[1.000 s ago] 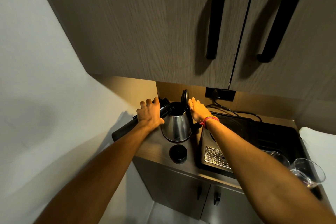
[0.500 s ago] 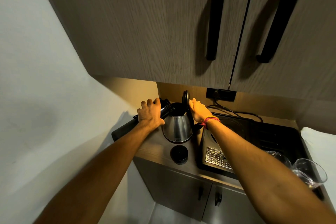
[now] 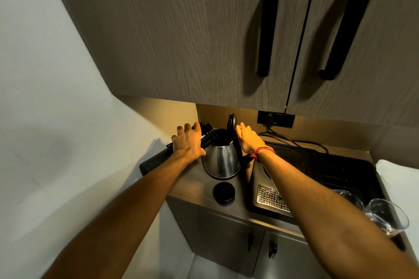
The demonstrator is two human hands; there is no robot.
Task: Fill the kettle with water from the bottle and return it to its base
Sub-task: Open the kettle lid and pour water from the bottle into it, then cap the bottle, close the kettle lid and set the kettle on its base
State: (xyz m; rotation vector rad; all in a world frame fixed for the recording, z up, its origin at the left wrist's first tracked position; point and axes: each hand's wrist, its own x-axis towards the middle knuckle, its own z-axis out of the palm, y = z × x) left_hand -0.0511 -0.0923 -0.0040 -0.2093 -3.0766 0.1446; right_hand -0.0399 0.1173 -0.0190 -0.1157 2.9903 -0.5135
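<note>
A steel kettle [image 3: 222, 161] stands on the wooden counter [image 3: 192, 186] with its black lid [image 3: 231, 124] swung upright. My left hand [image 3: 187, 140] grips a long black bottle [image 3: 156, 159], tilted with its mouth at the kettle's opening. My right hand [image 3: 248, 137] holds the raised lid from the right, with a red band on the wrist. No water stream can be made out. A black round piece [image 3: 223, 193] lies on the counter just in front of the kettle.
A black appliance with a metal drip grid [image 3: 269, 197] sits right of the kettle. Clear glasses [image 3: 387, 217] stand at the far right. Cables run to a wall socket [image 3: 275, 118]. Cupboard doors with black handles [image 3: 267, 29] hang low overhead. A wall closes the left side.
Both hands keep their hold on the bottle and the lid. Only the view has shifted slightly.
</note>
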